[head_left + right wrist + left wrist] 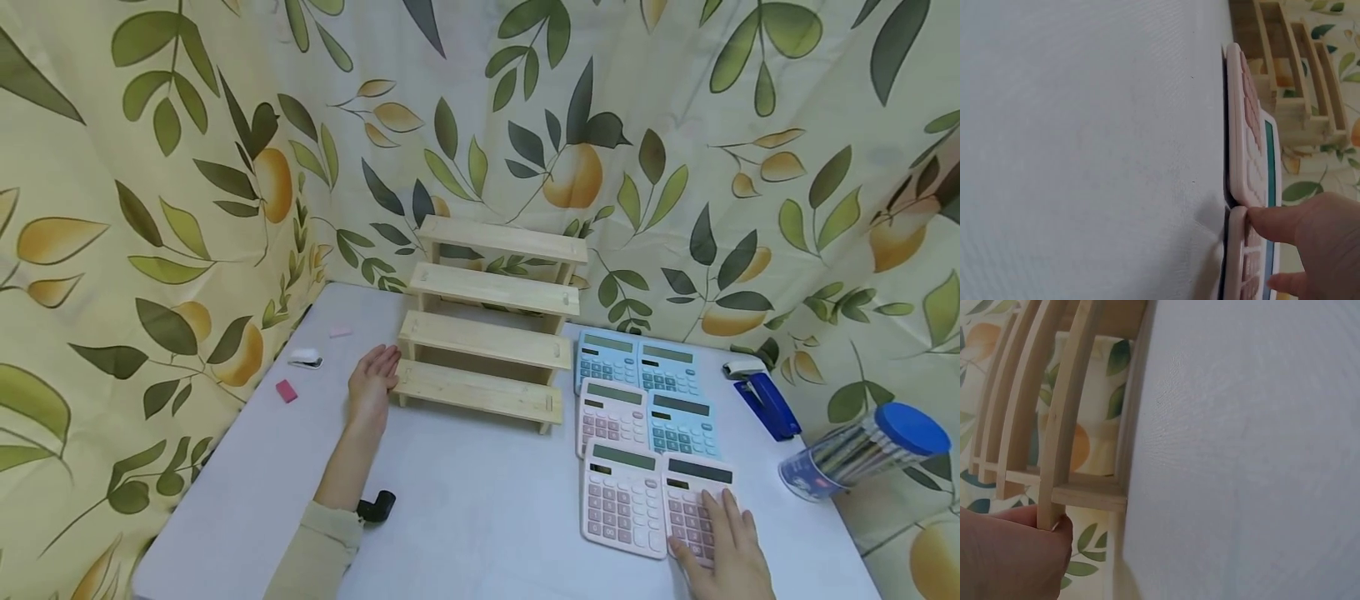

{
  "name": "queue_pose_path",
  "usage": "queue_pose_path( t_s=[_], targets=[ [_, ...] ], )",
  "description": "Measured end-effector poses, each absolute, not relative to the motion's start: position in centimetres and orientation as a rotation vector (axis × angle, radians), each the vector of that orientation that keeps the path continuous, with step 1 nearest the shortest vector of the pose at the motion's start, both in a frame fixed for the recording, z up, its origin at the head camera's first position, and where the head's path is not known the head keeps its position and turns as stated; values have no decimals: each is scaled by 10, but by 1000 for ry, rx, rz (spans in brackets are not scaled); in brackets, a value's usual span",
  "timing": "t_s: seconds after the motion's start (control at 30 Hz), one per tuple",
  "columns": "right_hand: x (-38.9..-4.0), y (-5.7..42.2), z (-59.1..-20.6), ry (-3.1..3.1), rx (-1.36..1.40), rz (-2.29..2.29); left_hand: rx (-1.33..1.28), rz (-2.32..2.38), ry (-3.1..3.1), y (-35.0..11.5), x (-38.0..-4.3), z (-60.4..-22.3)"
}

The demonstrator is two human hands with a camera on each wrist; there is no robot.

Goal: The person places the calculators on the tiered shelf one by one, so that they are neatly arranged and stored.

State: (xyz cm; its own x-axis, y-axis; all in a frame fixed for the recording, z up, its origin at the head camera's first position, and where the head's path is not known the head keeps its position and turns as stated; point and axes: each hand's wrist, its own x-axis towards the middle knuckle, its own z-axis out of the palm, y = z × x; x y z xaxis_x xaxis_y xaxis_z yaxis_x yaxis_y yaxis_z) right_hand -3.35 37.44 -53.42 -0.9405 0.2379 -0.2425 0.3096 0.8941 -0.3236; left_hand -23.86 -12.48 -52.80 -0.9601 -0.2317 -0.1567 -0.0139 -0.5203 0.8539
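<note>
A light wooden stepped shelf (pixel 483 333) stands at the back middle of the table. At its left end, my left hand (pixel 369 385) holds the tip of the lowest step (pixel 1060 437) between thumb and fingers. Two pink calculators lie side by side at the front right. My right hand (pixel 731 546) rests on the right-hand pink calculator (pixel 688 508), fingers extended over its keys. In the right wrist view, the thumb touches near the seam beside the neighbouring pink calculator (pixel 1244 137). Behind them lie another pink calculator (pixel 611 417) and several blue calculators (pixel 678 425).
Right of the calculators lie a blue stapler (pixel 768 406) and a leaning clear tub of pencils (pixel 855 454) with a blue lid. A white stapler (pixel 305 358), a pink eraser (pixel 286 391) and a pale pink piece (pixel 341 332) are at the left. Patterned cloth surrounds the table.
</note>
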Motion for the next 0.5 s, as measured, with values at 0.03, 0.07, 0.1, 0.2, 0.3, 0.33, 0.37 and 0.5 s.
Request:
queue_pose_path(
  t_s=[0.03, 0.07, 0.1, 0.2, 0.3, 0.33, 0.37, 0.5],
  targets=[
    [-33, 375, -535, 2868, 419, -541, 386, -2607, -1465, -125, -239, -528],
    [-32, 375, -536, 2869, 422, -554, 392, -2607, -1461, -124, -239, -528],
    [-31, 375, -537, 2872, 423, -559, 395, -2610, -1452, -124, -239, -528],
    [-31, 378, -538, 2880, 420, -575, 391, -2620, -1442, -124, -240, -529],
    [-32, 382, -537, 2876, 427, -559, 385, -2621, -1441, -124, -240, -529],
    [-32, 383, -536, 2872, 433, -543, 382, -2617, -1446, -124, -240, -529],
    [-34, 383, -535, 2862, 451, -518, 382, -2612, -1445, -124, -241, -529],
    [-37, 381, -533, 2820, 529, -430, 380, -2611, -1452, -123, -240, -529]
  ],
)
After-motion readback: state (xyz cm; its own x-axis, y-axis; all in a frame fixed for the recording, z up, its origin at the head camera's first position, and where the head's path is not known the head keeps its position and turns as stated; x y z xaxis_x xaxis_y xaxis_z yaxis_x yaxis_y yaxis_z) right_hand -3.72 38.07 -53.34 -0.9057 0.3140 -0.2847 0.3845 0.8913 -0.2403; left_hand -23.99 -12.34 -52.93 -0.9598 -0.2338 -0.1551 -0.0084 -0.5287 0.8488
